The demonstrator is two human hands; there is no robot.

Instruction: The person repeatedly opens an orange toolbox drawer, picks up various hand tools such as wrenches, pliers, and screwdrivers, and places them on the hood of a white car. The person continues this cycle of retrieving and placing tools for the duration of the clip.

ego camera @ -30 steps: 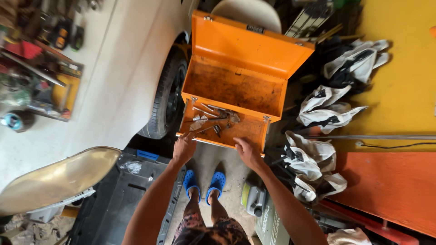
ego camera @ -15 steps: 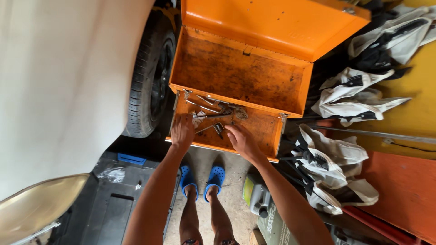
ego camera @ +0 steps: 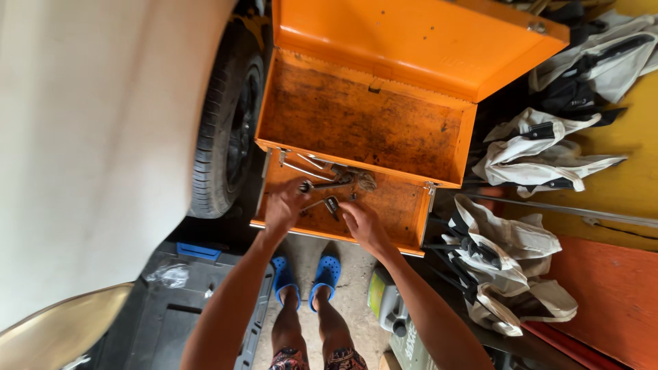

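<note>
Both hands have pushed deeper into the orange toolbox (ego camera: 363, 130): left hand (ego camera: 284, 205) gripping a wrench (ego camera: 327, 183), right hand (ego camera: 360, 225) loosely curled near a small socket tool (ego camera: 332, 205), beside the car tyre (ego camera: 226, 137).

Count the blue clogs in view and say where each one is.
2. The left clog and the right clog are on the person's feet, side by side on the floor just below the front edge of the open orange toolbox. None appear hidden.
</note>
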